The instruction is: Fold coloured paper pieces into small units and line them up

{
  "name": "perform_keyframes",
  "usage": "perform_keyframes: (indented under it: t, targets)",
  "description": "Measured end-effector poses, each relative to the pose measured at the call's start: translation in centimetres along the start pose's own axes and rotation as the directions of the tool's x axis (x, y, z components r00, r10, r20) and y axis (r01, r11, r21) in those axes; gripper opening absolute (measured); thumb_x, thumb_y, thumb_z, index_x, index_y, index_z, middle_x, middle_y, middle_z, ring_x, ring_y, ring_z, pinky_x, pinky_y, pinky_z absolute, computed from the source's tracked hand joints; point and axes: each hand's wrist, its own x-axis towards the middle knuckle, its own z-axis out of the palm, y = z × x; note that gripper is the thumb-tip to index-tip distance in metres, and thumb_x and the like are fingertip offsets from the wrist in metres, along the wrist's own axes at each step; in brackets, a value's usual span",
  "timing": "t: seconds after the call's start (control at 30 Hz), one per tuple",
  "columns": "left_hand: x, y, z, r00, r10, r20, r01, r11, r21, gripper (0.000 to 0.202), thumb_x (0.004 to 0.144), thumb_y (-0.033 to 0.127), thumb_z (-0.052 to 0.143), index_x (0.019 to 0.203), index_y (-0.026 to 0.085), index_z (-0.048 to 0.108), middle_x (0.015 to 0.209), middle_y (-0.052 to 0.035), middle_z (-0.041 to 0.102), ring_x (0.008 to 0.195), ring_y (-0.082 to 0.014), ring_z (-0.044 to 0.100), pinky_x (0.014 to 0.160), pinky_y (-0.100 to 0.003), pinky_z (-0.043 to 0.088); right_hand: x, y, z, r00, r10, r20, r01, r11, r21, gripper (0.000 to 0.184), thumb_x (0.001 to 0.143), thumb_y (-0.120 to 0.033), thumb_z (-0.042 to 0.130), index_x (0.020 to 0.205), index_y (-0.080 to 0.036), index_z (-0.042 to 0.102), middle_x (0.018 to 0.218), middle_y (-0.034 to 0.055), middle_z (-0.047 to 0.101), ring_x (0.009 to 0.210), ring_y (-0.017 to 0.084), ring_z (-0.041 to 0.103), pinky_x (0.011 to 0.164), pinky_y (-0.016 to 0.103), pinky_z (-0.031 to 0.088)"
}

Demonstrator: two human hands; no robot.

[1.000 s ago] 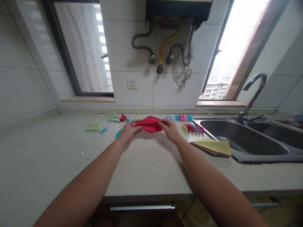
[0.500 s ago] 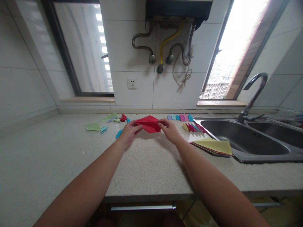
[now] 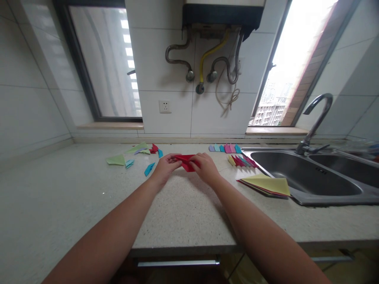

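Between my two hands is a red sheet of folded paper, held over the middle of the counter. My left hand pinches its left side with thumb and fingers. On the other side my right hand grips it, the thumb pressed on the front; the fingers hide much of the paper's right part. A folded blue paper piece lies just left of my left hand. Farther left are a light green paper and a small light blue folded piece.
Right of my hands, small folded paper pieces stand in a back row and a front row. A stack of coloured paper lies by the steel sink. A faucet rises behind it. Pipes hang on the wall.
The red paper, wide and spread before, is now folded narrower. My hands have drawn closer together, the right one moving left, and the blue piece beside my left hand shows more fully.
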Motion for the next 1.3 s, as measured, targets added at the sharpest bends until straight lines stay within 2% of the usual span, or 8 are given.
perform_keyframes:
  t: [0.13,0.27,0.37,0.53,0.73,0.9,1.03,1.3]
  targets:
    - [0.0,0.0,0.2,0.999,0.033,0.007,-0.033,0.999,-0.001,0.034,0.068,0.021,0.079,0.099,0.013,0.068,0.104,-0.0109,0.071,0.095,-0.0188,0.066,0.093,-0.034,0.048,0.0,-0.3,0.5,0.999,0.035,-0.005,-0.034,0.995,0.093,0.013,0.089,-0.024,0.058,0.092,-0.024,0.071,0.09,0.0063,0.069,0.085,0.022,0.055,0.081,0.037,0.04]
    - [0.1,-0.4,0.2,1.0,0.023,-0.004,-0.023,1.0,-0.004,0.043,0.066,0.02,0.081,0.105,0.014,0.065,0.106,-0.0106,0.071,0.096,-0.0186,0.066,0.091,-0.033,0.048,0.1,-0.1,1.0,0.991,0.137,0.003,-0.134,0.967,0.218,0.012,0.086,-0.024,0.059,0.085,-0.023,0.071,0.086,0.0049,0.071,0.08,0.02,0.058,0.077,0.035,0.042]
    - [0.1,-0.8,0.1,1.0,0.005,-0.01,-0.005,1.0,0.013,0.044,0.066,0.02,0.081,0.106,0.014,0.063,0.102,-0.0093,0.071,0.09,-0.0175,0.066,0.087,-0.032,0.049,0.1,-0.1,1.3,0.973,0.224,0.05,-0.227,0.908,0.351,0.014,0.085,-0.027,0.058,0.084,-0.022,0.071,0.085,0.0044,0.072,0.078,0.019,0.061,0.074,0.033,0.044]
    - [0.1,-1.1,0.0,0.999,0.032,0.012,-0.032,0.996,0.078,0.031,0.068,0.024,0.079,0.094,0.014,0.067,0.095,-0.0081,0.071,0.084,-0.0173,0.066,0.081,-0.03,0.049,0.1,-0.4,1.5,0.948,0.289,0.133,-0.317,0.814,0.487,0.018,0.083,-0.031,0.058,0.086,-0.019,0.072,0.083,0.0047,0.072,0.075,0.018,0.062,0.07,0.031,0.045]
    - [0.1,-0.9,-0.1,1.0,-0.001,-0.015,0.002,0.996,0.093,0.025,0.066,0.024,0.08,0.085,0.014,0.068,0.085,-0.006,0.071,0.077,-0.0162,0.065,0.075,-0.028,0.049,0.0,-0.1,1.9,0.938,0.305,0.162,-0.344,0.778,0.525,0.018,0.081,-0.034,0.06,0.078,-0.019,0.071,0.075,0.0032,0.069,0.069,0.017,0.058,0.063,0.028,0.043]
    - [-0.1,-0.8,0.2,1.0,-0.007,0.003,0.007,0.996,0.09,0.027,0.067,0.025,0.08,0.09,0.014,0.07,0.091,-0.0084,0.073,0.081,-0.0175,0.067,0.077,-0.029,0.05,-0.1,0.2,2.1,0.93,0.311,0.195,-0.365,0.73,0.578,0.02,0.081,-0.036,0.061,0.079,-0.018,0.071,0.077,0.004,0.07,0.068,0.016,0.059,0.063,0.028,0.044]
    - [-0.3,-0.7,0.4,0.998,-0.038,0.046,0.034,0.996,0.087,0.028,0.069,0.026,0.079,0.092,0.014,0.072,0.094,-0.0099,0.074,0.083,-0.0185,0.067,0.079,-0.03,0.051,-0.1,0.3,2.2,0.912,0.371,0.175,-0.396,0.686,0.611,0.02,0.08,-0.036,0.061,0.081,-0.018,0.07,0.076,0.0044,0.07,0.067,0.016,0.06,0.062,0.028,0.044]
    - [-0.8,-0.6,0.6,0.992,-0.11,0.058,0.092,0.962,0.258,0.021,0.072,0.028,0.076,0.085,0.012,0.077,0.083,-0.0106,0.075,0.072,-0.0186,0.066,0.07,-0.029,0.049,0.0,0.2,2.1,0.905,0.411,0.109,-0.396,0.721,0.569,0.019,0.079,-0.034,0.061,0.077,-0.017,0.068,0.074,0.0044,0.069,0.066,0.016,0.059,0.061,0.028,0.044]
